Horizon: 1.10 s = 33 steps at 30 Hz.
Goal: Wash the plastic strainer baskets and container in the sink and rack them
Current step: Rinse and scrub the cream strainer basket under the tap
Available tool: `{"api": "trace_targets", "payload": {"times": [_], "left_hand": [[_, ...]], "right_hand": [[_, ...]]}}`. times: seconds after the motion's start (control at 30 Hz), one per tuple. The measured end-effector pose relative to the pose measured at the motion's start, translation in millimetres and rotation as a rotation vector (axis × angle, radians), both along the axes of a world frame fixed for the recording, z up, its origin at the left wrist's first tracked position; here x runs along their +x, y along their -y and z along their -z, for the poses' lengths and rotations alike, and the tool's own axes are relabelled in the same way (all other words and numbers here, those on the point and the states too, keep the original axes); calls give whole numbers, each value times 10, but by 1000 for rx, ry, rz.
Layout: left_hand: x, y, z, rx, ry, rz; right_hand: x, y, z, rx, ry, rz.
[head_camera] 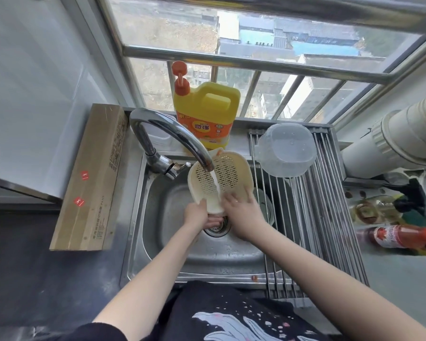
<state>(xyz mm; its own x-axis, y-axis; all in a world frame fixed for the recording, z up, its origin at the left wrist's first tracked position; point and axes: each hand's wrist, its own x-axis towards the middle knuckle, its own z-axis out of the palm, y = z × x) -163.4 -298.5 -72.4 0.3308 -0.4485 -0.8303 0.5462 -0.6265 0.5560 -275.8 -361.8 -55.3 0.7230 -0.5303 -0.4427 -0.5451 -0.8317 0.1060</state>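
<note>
Window-side steel sink (158, 257); we are mid-rinse; one cream strainer basket (228, 172) tilted under the running tap (172, 134); left hand (194, 214) grips its lower rim, right hand (241, 210) lies flat-fingered against it; one clear container (287, 148) already upturned on the rack (330, 205); next, we judge: shake off, rack alongside.

Home kitchen, high up in a building. Stainless steel sink (172, 244) set into the desk, running tap (172, 136) arching over it. Behind the sink, yellow dish soap jug (207, 114) at a barred window (256, 67) over rooftops. Right of the sink, roll-up drying rack (330, 217), then sauce bottles (403, 236).
</note>
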Motion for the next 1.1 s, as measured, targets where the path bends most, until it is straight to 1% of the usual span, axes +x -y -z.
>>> {"api": "trace_targets", "payload": {"times": [0.07, 0.1, 0.13, 0.2, 0.23, 0.27, 0.3, 0.33, 0.4, 0.47, 0.57, 0.63, 0.73, 0.8, 0.9, 1.0, 1.07, 1.1], "left_hand": [[4, 6, 22, -7, -30, 6], [-9, 11, 26, -19, -32, 2], [-20, 22, 45, -25, -31, -6], [-43, 30, 74, -19, -27, -42], [-55, 19, 102, -16, -42, -54], [-76, 3, 100, -15, -69, -51], [-97, -5, 98, -11, -94, -35], [-117, -14, 89, -9, -115, -14], [-145, 15, 87, -30, -165, -6], [-145, 89, 50, -67, -226, -11], [-103, 178, 8, -94, -265, 57], [-73, 203, -13, -84, -282, 91], [-25, 172, -27, -55, -324, 96], [-23, 153, -40, -21, -304, 70], [-94, 190, -69, 34, -219, 41], [-104, 208, -19, 83, -102, -53], [-65, 197, 54, 119, 15, -58], [-65, 195, 62, 118, 49, -43]], "right_hand": [[-81, 85, 13, -184, -118, -10], [-39, 25, 10, -199, -143, 12], [28, -66, 7, -143, -123, 39], [128, -204, 47, 82, 21, 69], [130, -210, 47, 141, 73, 44], [100, -169, 27, 134, 99, 4], [58, -106, 20, 64, 96, -50], [16, -53, 19, -53, 86, -78], [-34, -8, 18, -217, 59, -57], [-5, -35, 11, -223, 22, 13], [45, -41, -30, -274, -24, 77], [49, -22, -50, -294, -22, 85], [34, -8, 12, -297, 9, 30], [0, -2, 86, -290, 35, -9], [-55, 3, 173, -321, 44, -66], [-79, 32, 106, -349, 46, -135], [-112, 81, 95, -340, 50, -154], [-111, 96, 76, -320, 47, -121]]}}
